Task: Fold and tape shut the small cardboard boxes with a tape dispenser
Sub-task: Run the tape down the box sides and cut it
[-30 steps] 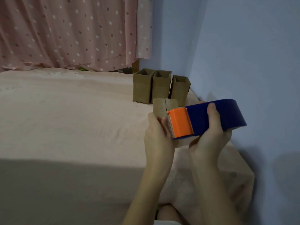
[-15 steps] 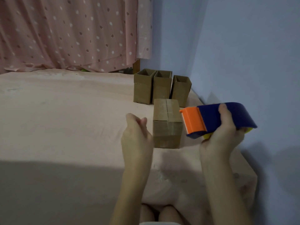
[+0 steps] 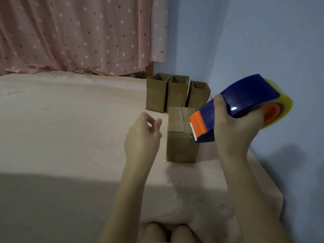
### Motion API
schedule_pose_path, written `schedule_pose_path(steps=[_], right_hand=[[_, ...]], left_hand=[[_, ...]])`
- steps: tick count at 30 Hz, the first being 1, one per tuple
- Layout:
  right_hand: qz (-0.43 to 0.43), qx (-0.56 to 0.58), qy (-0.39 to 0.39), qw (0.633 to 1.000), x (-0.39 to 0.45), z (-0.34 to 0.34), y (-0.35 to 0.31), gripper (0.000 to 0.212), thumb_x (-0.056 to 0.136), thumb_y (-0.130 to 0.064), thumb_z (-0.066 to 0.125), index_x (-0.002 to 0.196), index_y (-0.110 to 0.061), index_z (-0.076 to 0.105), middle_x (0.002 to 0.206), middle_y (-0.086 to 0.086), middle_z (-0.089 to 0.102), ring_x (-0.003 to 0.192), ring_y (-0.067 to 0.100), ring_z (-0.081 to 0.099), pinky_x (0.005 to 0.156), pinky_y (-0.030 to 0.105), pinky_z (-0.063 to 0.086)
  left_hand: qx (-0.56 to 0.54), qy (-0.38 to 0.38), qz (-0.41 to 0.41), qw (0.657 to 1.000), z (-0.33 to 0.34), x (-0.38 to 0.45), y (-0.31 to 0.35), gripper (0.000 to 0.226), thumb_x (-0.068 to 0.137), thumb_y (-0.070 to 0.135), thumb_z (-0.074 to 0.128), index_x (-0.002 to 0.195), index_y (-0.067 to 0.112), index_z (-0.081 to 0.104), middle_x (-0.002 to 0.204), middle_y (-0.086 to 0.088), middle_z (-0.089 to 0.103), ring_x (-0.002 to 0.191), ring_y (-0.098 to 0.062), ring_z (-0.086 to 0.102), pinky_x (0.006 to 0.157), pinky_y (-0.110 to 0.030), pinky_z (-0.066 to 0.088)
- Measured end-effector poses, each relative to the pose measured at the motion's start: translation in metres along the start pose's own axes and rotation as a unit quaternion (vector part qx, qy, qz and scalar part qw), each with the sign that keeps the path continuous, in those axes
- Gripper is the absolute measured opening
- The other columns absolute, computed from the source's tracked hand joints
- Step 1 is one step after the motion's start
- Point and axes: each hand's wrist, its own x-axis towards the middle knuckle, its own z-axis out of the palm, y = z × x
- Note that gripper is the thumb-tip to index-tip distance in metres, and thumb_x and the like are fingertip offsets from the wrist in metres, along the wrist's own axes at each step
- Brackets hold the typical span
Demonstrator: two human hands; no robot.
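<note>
While the right hand [image 3: 235,127] grips the dispenser [image 3: 245,102] with its blade over the closed box [image 3: 181,135] on the bed, the left hand [image 3: 142,135] hangs beside the box, loosely curled, holding nothing. Risk: an unbraced box slides or tips under the tape pull, skewing the seam.

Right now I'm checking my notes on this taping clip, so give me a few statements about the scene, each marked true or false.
1. The right hand grips the tape dispenser. True.
2. The left hand holds the closed box. False: it hovers beside it, holding nothing.
3. Three open boxes stand behind the closed box. True.
4. The dispenser lies on the bed. False: it is held in the air above the box.
</note>
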Motion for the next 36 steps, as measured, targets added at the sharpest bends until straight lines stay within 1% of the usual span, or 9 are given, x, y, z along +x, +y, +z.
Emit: schedule_pose_path(steps=[3, 5, 7, 10, 13, 20, 29, 36], right_hand=[[-0.029, -0.078, -0.032, 0.996, -0.001, 0.01, 0.003, 0.046, 0.08, -0.03, 0.073, 0.115, -0.009, 0.051, 0.098, -0.007, 0.059, 0.081, 0.006, 0.058, 0.066, 0.011, 0.046], [-0.039, -0.115, -0.047, 0.992, -0.003, 0.014, 0.005, 0.048, 0.081, -0.031, 0.072, 0.118, -0.007, 0.051, 0.101, -0.004, 0.059, 0.085, 0.008, 0.056, 0.065, 0.012, 0.043], [-0.044, -0.14, -0.053, 0.988, -0.004, 0.017, 0.007, 0.049, 0.081, -0.03, 0.072, 0.119, -0.006, 0.051, 0.103, 0.001, 0.061, 0.086, 0.008, 0.053, 0.063, 0.01, 0.038], [-0.049, -0.166, -0.052, 0.984, -0.004, 0.019, 0.008, 0.049, 0.082, -0.03, 0.071, 0.119, -0.005, 0.051, 0.107, 0.008, 0.064, 0.086, 0.007, 0.051, 0.062, 0.009, 0.034], [-0.044, -0.186, -0.059, 0.98, -0.001, 0.021, 0.008, 0.051, 0.083, -0.031, 0.07, 0.122, -0.006, 0.05, 0.11, 0.008, 0.063, 0.088, 0.007, 0.05, 0.064, 0.008, 0.035], [-0.036, -0.216, -0.073, 0.973, 0.004, 0.023, 0.012, 0.051, 0.083, -0.032, 0.069, 0.123, -0.008, 0.049, 0.111, 0.007, 0.063, 0.088, 0.007, 0.05, 0.063, 0.007, 0.035], [-0.04, -0.227, -0.081, 0.97, 0.003, 0.025, 0.014, 0.051, 0.083, -0.032, 0.069, 0.123, -0.009, 0.048, 0.111, 0.006, 0.063, 0.088, 0.005, 0.048, 0.062, 0.007, 0.033], [-0.042, -0.23, -0.098, 0.967, 0.002, 0.028, 0.017, 0.051, 0.083, -0.033, 0.068, 0.123, -0.009, 0.048, 0.109, 0.007, 0.062, 0.088, 0.007, 0.049, 0.062, 0.008, 0.033]], left_hand=[[-0.012, -0.036, -0.028, 0.999, 0.004, 0.013, -0.01, 0.021, 0.097, 0.036, 0.051, 0.091, 0.015, 0.053, 0.067, 0.008, 0.065, 0.074, -0.018, 0.064, 0.065, -0.033, 0.05], [-0.021, -0.056, -0.043, 0.997, 0.006, 0.021, -0.016, 0.022, 0.095, 0.036, 0.053, 0.09, 0.014, 0.055, 0.066, 0.008, 0.065, 0.074, -0.018, 0.065, 0.064, -0.033, 0.049], [-0.04, -0.073, -0.052, 0.995, 0.007, 0.027, -0.021, 0.022, 0.094, 0.034, 0.055, 0.086, 0.013, 0.056, 0.063, 0.008, 0.065, 0.069, -0.017, 0.064, 0.062, -0.033, 0.048], [-0.062, -0.092, -0.061, 0.992, 0.009, 0.03, -0.024, 0.022, 0.094, 0.032, 0.056, 0.086, 0.011, 0.057, 0.059, 0.007, 0.064, 0.057, -0.014, 0.061, 0.059, -0.029, 0.045], [-0.074, -0.097, -0.062, 0.991, 0.012, 0.032, -0.026, 0.023, 0.094, 0.032, 0.057, 0.086, 0.01, 0.057, 0.058, 0.007, 0.065, 0.054, -0.012, 0.06, 0.059, -0.028, 0.043], [-0.086, -0.104, -0.066, 0.989, 0.016, 0.036, -0.025, 0.023, 0.094, 0.032, 0.057, 0.087, 0.01, 0.057, 0.059, 0.007, 0.064, 0.054, -0.011, 0.058, 0.055, -0.026, 0.041], [-0.082, -0.111, -0.072, 0.988, 0.018, 0.038, -0.029, 0.022, 0.093, 0.03, 0.057, 0.083, 0.011, 0.057, 0.058, 0.008, 0.063, 0.053, -0.01, 0.057, 0.054, -0.025, 0.041], [-0.077, -0.12, -0.077, 0.987, 0.022, 0.037, -0.033, 0.023, 0.094, 0.031, 0.057, 0.079, 0.013, 0.055, 0.06, 0.007, 0.062, 0.052, -0.01, 0.055, 0.053, -0.024, 0.039]])
